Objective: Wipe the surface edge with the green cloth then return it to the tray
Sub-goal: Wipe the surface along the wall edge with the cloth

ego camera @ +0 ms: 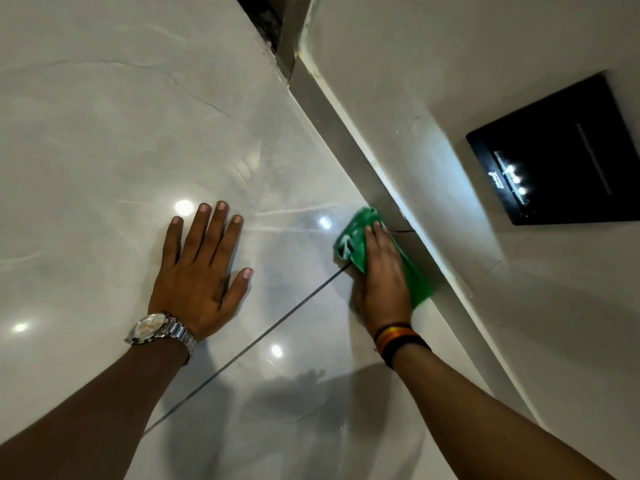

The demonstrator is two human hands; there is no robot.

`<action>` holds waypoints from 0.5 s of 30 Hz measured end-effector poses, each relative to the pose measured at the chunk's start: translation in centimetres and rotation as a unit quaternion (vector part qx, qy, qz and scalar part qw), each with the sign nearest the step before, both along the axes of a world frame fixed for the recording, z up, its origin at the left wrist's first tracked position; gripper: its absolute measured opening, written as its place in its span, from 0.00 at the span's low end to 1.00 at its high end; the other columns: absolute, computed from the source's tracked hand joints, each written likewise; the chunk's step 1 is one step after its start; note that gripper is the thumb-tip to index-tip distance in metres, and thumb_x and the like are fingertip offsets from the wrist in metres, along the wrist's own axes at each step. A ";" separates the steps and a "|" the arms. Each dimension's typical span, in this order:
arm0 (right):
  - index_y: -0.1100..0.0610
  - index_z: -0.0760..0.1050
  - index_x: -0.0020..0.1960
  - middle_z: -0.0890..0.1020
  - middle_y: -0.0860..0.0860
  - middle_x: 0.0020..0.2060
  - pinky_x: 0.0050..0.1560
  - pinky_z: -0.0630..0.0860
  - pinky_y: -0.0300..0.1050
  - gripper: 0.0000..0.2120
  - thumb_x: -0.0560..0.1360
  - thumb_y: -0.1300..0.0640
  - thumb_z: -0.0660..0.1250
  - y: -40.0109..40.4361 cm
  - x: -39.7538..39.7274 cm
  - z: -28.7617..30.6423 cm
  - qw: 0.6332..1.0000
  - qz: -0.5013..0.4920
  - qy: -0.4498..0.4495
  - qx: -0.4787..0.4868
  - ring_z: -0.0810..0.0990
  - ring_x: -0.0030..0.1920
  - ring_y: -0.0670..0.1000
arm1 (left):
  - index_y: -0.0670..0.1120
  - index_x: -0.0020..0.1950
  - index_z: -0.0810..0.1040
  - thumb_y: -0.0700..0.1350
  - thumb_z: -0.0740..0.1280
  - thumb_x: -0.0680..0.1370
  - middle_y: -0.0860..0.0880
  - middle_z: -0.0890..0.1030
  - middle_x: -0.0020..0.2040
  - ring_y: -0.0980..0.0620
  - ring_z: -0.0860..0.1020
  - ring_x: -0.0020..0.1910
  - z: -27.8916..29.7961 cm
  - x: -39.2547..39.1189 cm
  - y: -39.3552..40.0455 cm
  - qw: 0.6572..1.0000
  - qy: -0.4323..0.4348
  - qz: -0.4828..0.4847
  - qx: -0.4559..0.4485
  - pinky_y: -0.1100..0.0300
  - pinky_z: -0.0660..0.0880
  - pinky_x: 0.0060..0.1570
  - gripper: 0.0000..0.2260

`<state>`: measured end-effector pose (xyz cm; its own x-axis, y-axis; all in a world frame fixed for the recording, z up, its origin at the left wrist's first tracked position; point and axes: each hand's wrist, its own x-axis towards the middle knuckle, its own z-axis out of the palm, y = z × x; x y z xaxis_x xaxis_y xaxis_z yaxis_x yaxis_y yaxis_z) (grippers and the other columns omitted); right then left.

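Observation:
The green cloth (356, 237) lies bunched on the glossy pale marble surface (138, 133), right against the grey edge strip (349, 133) that runs diagonally from top centre to lower right. My right hand (382, 271) presses flat on top of the cloth, fingers pointing along the strip, and covers its middle. My left hand (202, 271), with a metal watch on the wrist, rests palm down on the bare surface, fingers spread, holding nothing. No tray is in view.
Beyond the edge strip a pale wall (450, 81) rises, with a black glossy switch panel (561, 154) set into it at the right. A dark seam (277, 323) crosses the marble between my arms. A dark gap (263, 19) sits at the top.

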<state>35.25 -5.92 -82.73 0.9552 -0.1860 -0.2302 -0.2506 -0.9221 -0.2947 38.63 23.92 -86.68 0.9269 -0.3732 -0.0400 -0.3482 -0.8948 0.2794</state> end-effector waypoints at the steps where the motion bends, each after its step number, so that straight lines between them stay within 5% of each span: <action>1: 0.57 0.55 0.79 0.61 0.55 0.78 0.77 0.58 0.54 0.39 0.70 0.73 0.61 1.4 1.8 -0.2 1.000 0.002 -0.019 -0.003 0.58 0.78 0.54 | 0.46 0.88 0.52 0.60 0.51 0.84 0.42 0.53 0.89 0.42 0.50 0.88 0.1 0.0 0.0 1.000 -0.001 0.002 -0.002 0.40 0.43 0.86 0.34; 8: 0.54 0.57 0.79 0.60 0.53 0.79 0.79 0.52 0.52 0.43 0.67 0.78 0.53 8.5 11.3 -0.2 0.997 -0.008 -0.073 0.031 0.55 0.79 0.53 | 0.46 0.87 0.54 0.58 0.52 0.84 0.42 0.55 0.88 0.42 0.51 0.88 0.4 0.1 0.0 1.000 0.004 0.002 -0.007 0.40 0.44 0.86 0.33; 12: 0.48 0.54 0.80 0.57 0.48 0.80 0.78 0.50 0.53 0.43 0.72 0.73 0.64 5.6 4.1 0.5 0.992 0.117 -0.020 0.052 0.52 0.79 0.49 | 0.45 0.87 0.56 0.56 0.52 0.84 0.42 0.55 0.88 0.42 0.52 0.88 0.7 0.0 -0.1 1.000 0.003 0.001 -0.009 0.37 0.48 0.86 0.32; 15: 0.50 0.54 0.80 0.57 0.47 0.80 0.77 0.58 0.58 0.40 0.73 0.70 0.64 2.4 -1.0 1.2 0.998 0.015 0.016 0.058 0.50 0.80 0.48 | 0.45 0.87 0.55 0.56 0.50 0.85 0.43 0.54 0.88 0.43 0.51 0.88 0.5 0.0 -0.1 1.000 0.006 0.001 -0.006 0.37 0.48 0.86 0.31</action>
<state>34.29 -3.56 -81.54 0.9515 -0.1283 -0.2796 -0.2351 -0.8895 -0.3919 38.64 23.82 -86.16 0.9273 -0.3713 -0.0468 -0.3423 -0.8921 0.2951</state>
